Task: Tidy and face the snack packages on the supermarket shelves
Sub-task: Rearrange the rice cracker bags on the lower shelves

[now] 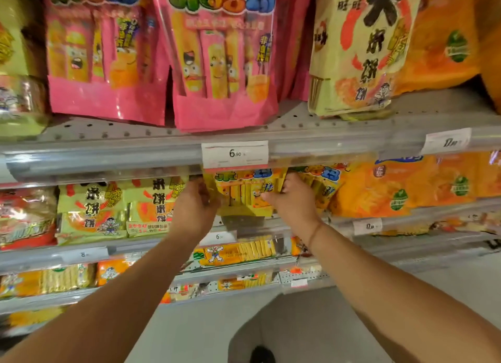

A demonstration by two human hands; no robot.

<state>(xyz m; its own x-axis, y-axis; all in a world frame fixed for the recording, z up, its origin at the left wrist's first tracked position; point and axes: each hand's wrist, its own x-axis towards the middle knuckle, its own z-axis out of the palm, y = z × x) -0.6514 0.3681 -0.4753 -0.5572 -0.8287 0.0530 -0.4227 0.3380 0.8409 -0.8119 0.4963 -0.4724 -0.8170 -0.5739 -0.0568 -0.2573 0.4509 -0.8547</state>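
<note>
Both hands, left [193,205] and right [291,200], grip a yellow snack bag [244,194] under the "6.90" tag [235,154], its lettering seemingly blurred.

White price tag [235,154] on the upper shelf rail reading "6.90", pale yellow rice cracker bag [360,48] at upper right printed "旺旺" and "大米饼", lower-left rail tag [84,254] showing "8", other tags too blurred to read
</note>
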